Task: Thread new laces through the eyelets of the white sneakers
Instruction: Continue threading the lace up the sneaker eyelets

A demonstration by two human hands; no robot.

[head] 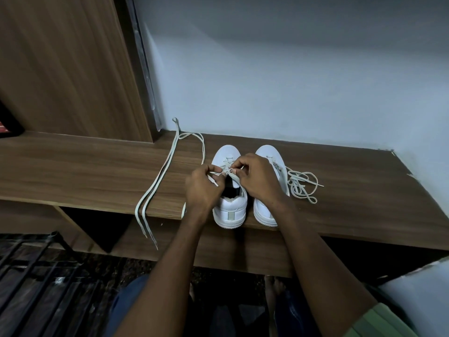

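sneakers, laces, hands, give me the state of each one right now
left sneaker: upright on the shelf, partly laced near the toe
right sneaker: upright beside it, lacing mostly hidden by the right hand
left hand: pinching a lace end
right hand: pinching lace at the left sneaker's eyelets
long lace: loose, hanging over the shelf edge
bunched lace: piled in a loose tangle right of the sneakers

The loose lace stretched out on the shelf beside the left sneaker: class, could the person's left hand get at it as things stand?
Probably yes. The loose lace lies in the open on the shelf, nothing between. But the left hand pinches the lace on the left sneaker and must release it first.
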